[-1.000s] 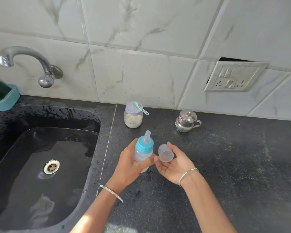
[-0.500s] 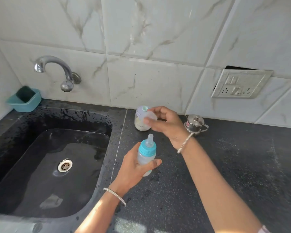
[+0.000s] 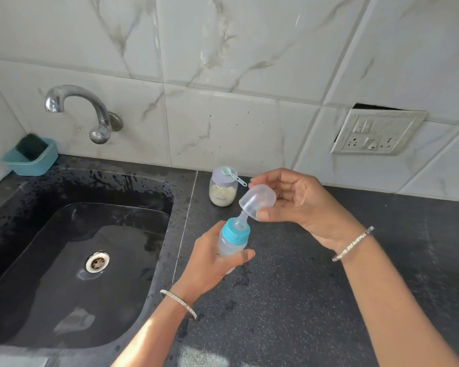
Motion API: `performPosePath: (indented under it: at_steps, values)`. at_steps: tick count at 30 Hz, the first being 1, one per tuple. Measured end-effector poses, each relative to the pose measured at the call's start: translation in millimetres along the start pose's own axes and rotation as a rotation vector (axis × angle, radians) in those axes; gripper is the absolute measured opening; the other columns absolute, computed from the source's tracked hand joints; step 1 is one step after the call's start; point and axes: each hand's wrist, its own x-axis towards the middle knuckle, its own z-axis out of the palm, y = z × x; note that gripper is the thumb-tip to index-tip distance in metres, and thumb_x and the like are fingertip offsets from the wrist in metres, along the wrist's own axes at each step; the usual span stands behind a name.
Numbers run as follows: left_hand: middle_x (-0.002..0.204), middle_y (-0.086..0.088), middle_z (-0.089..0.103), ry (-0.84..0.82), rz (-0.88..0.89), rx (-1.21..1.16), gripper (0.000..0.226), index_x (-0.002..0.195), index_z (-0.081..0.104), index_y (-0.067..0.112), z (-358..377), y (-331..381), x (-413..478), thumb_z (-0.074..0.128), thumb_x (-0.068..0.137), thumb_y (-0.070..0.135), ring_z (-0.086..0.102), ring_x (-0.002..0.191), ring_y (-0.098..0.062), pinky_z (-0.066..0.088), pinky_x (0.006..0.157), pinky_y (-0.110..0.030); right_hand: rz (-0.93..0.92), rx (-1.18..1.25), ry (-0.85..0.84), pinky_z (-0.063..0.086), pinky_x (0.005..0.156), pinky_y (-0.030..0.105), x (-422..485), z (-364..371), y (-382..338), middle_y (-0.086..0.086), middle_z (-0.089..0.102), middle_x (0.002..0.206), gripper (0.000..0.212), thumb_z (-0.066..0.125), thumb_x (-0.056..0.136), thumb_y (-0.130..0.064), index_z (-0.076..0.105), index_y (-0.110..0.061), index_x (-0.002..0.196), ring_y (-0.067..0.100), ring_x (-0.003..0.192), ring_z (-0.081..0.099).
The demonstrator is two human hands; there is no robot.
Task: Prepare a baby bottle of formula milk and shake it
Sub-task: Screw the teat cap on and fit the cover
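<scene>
The baby bottle (image 3: 232,246) is gripped upright above the counter (image 3: 316,300) by the left hand (image 3: 210,263). The clear cap (image 3: 257,201), tilted over the teat, is pinched by the right hand (image 3: 300,205)

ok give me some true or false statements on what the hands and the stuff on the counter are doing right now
1. The left hand grips the baby bottle. True.
2. The clear cap is pushed fully down over the bottle's blue collar. False: the right hand holds it tilted at the tip of the teat, and the collar is uncovered.
3. The scoop lies on top of the formula jar. True.
4. The formula jar stands in the sink. False: it stands on the counter, close to the tiled wall.
5. Water is running from the tap. False: no stream leaves the tap.
</scene>
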Motion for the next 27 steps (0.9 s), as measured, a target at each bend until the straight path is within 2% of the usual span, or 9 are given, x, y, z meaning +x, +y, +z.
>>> performPosePath:
  at_steps: [5,7,9,11,15,18,20,25,27]
  values:
    - [0.078,0.014,0.064,-0.029,0.017,0.025,0.043,0.098,0.061,0.025,6,7,1,0.082,0.071,0.05,0.057,0.07,-0.003,0.045,0.065,-0.023,-0.032,-0.407,-0.157,0.055,0.101,0.022,-10,8,-19,-0.005,0.076,0.123,0.051,0.088,0.076,0.007,0.073,-0.015,0.119,0.006,0.115,0.071]
    - [0.081,0.01,0.066,-0.042,0.024,0.025,0.044,0.1,0.062,0.025,8,10,-1,0.083,0.07,0.051,0.059,0.071,-0.008,0.048,0.066,-0.03,-0.032,-0.536,-0.185,0.056,0.103,0.027,-11,13,-21,-0.007,0.075,0.122,0.05,0.087,0.074,0.007,0.073,-0.018,0.115,0.005,0.115,0.071]
    - [0.089,0.001,0.07,-0.063,0.023,0.017,0.047,0.103,0.062,0.022,10,13,-1,0.083,0.071,0.05,0.064,0.079,-0.02,0.053,0.072,-0.046,-0.023,-0.591,-0.199,0.058,0.102,0.034,-11,17,-22,-0.007,0.075,0.118,0.049,0.088,0.073,0.007,0.073,-0.017,0.112,0.007,0.113,0.072]
    - [0.095,-0.005,0.071,-0.078,0.022,0.017,0.049,0.107,0.063,0.02,10,16,-2,0.083,0.072,0.048,0.066,0.087,-0.027,0.054,0.079,-0.054,-0.006,-0.605,-0.203,0.06,0.099,0.037,-12,18,-23,-0.006,0.075,0.115,0.048,0.088,0.072,0.008,0.072,-0.016,0.111,0.008,0.11,0.072]
    - [0.089,-0.002,0.067,-0.075,0.04,0.036,0.044,0.103,0.062,0.021,11,20,-4,0.082,0.073,0.047,0.061,0.077,-0.015,0.051,0.071,-0.042,0.023,-0.593,-0.203,0.061,0.098,0.036,-15,16,-25,-0.006,0.075,0.114,0.048,0.089,0.072,0.007,0.071,-0.018,0.11,0.008,0.109,0.073]
    - [0.091,-0.007,0.068,-0.075,0.037,0.025,0.043,0.104,0.062,0.017,13,24,-5,0.084,0.075,0.04,0.063,0.082,-0.027,0.051,0.074,-0.05,0.041,-0.548,-0.185,0.063,0.093,0.038,-16,13,-28,-0.001,0.076,0.111,0.05,0.091,0.069,0.008,0.072,-0.022,0.104,0.011,0.103,0.076]
    - [0.091,-0.009,0.068,-0.078,0.034,0.008,0.043,0.104,0.062,0.016,13,27,-7,0.084,0.075,0.039,0.063,0.082,-0.029,0.05,0.075,-0.053,0.045,-0.508,-0.171,0.065,0.089,0.036,-17,11,-28,0.003,0.077,0.11,0.052,0.091,0.066,0.011,0.073,-0.023,0.102,0.012,0.099,0.078]
    - [0.085,-0.009,0.065,-0.077,0.048,-0.017,0.044,0.1,0.061,0.015,16,32,-10,0.083,0.072,0.041,0.055,0.072,-0.013,0.045,0.065,-0.039,0.025,-0.423,-0.124,0.064,0.083,0.025,-24,9,-21,0.003,0.08,0.108,0.052,0.091,0.063,0.015,0.074,-0.017,0.1,0.01,0.097,0.079]
    - [0.083,-0.003,0.065,-0.073,0.055,-0.001,0.043,0.1,0.061,0.017,18,33,-10,0.083,0.073,0.041,0.055,0.071,-0.01,0.046,0.063,-0.035,0.025,-0.395,-0.095,0.063,0.084,0.024,-27,7,-17,0.0,0.08,0.108,0.052,0.092,0.063,0.014,0.075,-0.013,0.104,0.01,0.099,0.078]
